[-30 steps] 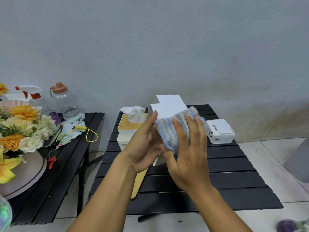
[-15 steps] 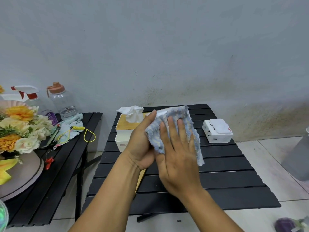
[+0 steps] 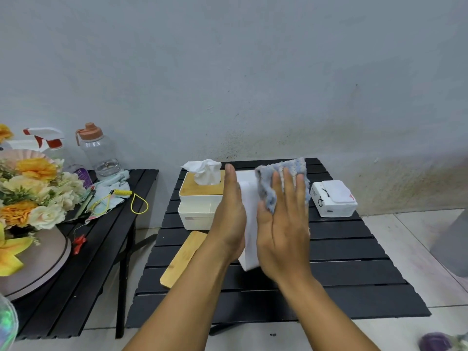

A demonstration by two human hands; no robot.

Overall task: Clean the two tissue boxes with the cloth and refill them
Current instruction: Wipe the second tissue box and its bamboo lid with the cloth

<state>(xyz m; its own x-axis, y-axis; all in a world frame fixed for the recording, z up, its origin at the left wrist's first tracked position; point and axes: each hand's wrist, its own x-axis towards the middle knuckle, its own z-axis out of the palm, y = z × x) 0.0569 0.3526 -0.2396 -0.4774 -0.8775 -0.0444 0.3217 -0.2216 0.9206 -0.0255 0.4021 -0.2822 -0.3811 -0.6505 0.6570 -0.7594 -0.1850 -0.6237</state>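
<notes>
A white tissue box (image 3: pixel 249 219) is held up over the black slatted table (image 3: pixel 342 264), between my hands. My left hand (image 3: pixel 229 219) lies flat against its left side, fingers straight. With straight fingers, my right hand (image 3: pixel 283 224) presses a blue-grey cloth (image 3: pixel 268 183) onto the box's right face. A second white tissue box (image 3: pixel 200 198) with a wooden lid and a tissue sticking out stands behind my left hand. A loose wooden lid (image 3: pixel 183 258) lies on the table at the left.
A white wet-wipe pack (image 3: pixel 333 198) sits at the table's back right. On a second black table (image 3: pixel 83 262) to the left are a flower arrangement (image 3: pixel 27 196), a clear bottle (image 3: pixel 100 153), a spray bottle (image 3: pixel 48 140) and a yellow cord (image 3: pixel 126 198).
The right hand has slid the cloth up and to the right across the box, uncovering the box's white face. The left hand has straightened along the box's left side.
</notes>
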